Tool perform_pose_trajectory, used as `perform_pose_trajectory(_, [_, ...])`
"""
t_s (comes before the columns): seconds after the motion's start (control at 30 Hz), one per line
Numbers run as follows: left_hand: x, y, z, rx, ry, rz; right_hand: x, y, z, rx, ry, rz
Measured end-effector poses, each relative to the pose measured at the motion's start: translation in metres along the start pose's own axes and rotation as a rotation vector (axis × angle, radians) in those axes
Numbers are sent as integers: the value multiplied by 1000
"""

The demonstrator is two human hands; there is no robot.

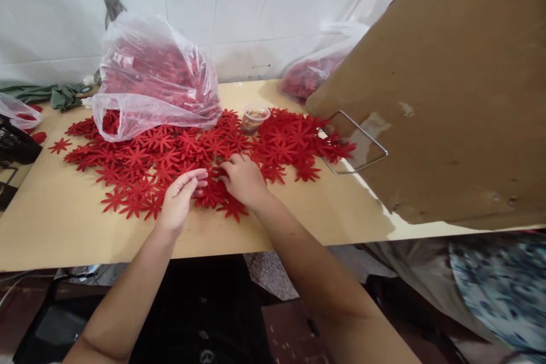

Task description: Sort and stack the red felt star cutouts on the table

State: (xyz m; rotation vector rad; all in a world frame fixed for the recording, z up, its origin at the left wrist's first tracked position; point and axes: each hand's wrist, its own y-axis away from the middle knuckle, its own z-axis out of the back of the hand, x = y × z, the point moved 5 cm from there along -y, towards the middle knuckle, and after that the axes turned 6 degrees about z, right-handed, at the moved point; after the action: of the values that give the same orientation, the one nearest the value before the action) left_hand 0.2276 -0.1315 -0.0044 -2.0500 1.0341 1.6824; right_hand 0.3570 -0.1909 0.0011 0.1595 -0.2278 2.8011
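1. Both hands work at a spread of red flowers (135,154), heaped across the middle of the surface (128,242) and reaching toward its front edge.
2. The left hand (181,196) hangs at the heap's near side, fingers loosely curled and thumb close to them; whether it pinches anything cannot be told.
3. The right hand (244,179) bends its fingers down among the flowers beside it; its grip is hidden.
4. The step appears to be fingering through the heap. The thin, overlapping petals look apt to snag, so a light pinch at one flower's middle, lifted straight up, should serve best.
5. Surface shows between heap and front edge, widest toward the left front corner, giving the wrists room to swing low.
6. Toward the back, a bag (157,71) overhangs the flowers and a small tub (255,118) stands among them; both call for care.
7. On the right, a wire (363,132) and a leaning board (452,85) limit sideways reach.
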Motion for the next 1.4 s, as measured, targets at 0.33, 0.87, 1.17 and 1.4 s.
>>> perform_pose_trajectory(0.33, [-2,2,7,3,84,19,-26,-12,7,-261,-215,-19])
perform_pose_trajectory(0.87, [-4,-14,-24,51,574,112,79,12,39,-444,-1070,104])
perform_pose_trajectory(1.17, [-19,-6,-24,-45,463,-83,66,-8,34,-590,-910,-35])
perform_pose_trajectory(1.4, [-19,-5,-30,-50,376,-28,78,4,30,-592,-1018,13])
